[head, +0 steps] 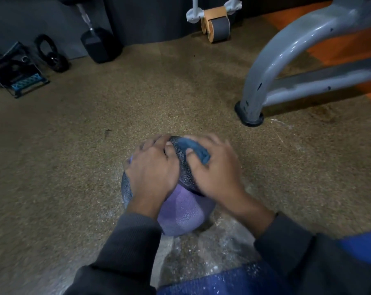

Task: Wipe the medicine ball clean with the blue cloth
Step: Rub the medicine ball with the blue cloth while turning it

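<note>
1. medicine ball [185,211]: round, textured surface with purple panels and dark grey/black honeycomb-pattern panels. sits on the speckled floor, bottom centre of view. purple panel faces the camera, dark panel runs over the top. upper part largely covered by hands.
2. blue cloth [198,150]: small, dark blue, bunched into a fold. pressed on the ball's upper right, against the dark panel. partly hidden under fingers; slightly motion-blurred.

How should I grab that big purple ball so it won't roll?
Hold the medicine ball from above, palms spread on opposite sides of its upper curve, as the left hand does. It is round with no handle, so only a wide grip on its textured skin steadies it.
</note>
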Demonstrator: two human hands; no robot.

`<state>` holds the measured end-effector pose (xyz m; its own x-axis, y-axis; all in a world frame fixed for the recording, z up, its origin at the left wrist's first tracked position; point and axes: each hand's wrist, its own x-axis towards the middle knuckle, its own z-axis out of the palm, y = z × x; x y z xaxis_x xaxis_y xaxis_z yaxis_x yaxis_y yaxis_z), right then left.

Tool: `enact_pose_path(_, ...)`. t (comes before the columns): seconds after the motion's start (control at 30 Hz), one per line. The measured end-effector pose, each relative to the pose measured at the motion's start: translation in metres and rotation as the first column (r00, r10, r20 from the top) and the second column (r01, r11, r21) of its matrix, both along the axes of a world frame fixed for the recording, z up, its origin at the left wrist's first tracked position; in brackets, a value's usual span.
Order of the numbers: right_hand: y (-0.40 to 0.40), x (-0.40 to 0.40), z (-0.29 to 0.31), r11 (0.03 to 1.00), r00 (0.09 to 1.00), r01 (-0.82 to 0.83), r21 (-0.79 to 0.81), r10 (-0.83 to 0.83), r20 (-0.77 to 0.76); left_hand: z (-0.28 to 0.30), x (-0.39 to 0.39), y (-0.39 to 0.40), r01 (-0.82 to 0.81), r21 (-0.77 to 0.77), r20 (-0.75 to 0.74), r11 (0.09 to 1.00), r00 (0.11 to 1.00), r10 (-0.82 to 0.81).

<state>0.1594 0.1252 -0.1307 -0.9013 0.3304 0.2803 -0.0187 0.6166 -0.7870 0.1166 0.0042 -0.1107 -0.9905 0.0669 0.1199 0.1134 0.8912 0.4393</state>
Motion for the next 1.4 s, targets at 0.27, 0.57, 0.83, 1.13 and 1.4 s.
enact_pose_path(0.27, 0.012, -0.008, 0.003, 0.999, 0.989, -0.025, 0.029, 0.021, 0.143, 0.001, 0.007, -0.005, -0.021, 0.003, -0.015, 1.0, 1.0, 0.021)
enact_pose_path(0.57, 0.015, -0.037, 0.007, 0.997, 0.966, -0.015, -0.077, 0.034, 0.257, -0.006, 0.009, -0.021, -0.002, 0.05, -0.054, 0.999, 0.999, 0.004)
enact_pose_path(0.83, -0.011, 0.001, 0.002, 0.999, 0.999, -0.049, 0.019, 0.049, -0.012, -0.004, 0.006, -0.022, -0.027, 0.047, -0.018, 0.999, 0.999, 0.028)
enact_pose_path(1.13, -0.009, 0.018, -0.004, 0.999, 0.999, 0.031, -0.023, -0.031, 0.007, 0.002, 0.008, -0.007, -0.085, 0.037, -0.017, 0.996, 0.996, 0.086)
enact_pose_path(1.4, 0.018, -0.015, -0.022, 0.898, 0.975, 0.19, -0.397, -0.126, 0.181, 0.005, 0.012, -0.006, -0.109, 0.078, 0.01, 0.991, 0.994, 0.108)
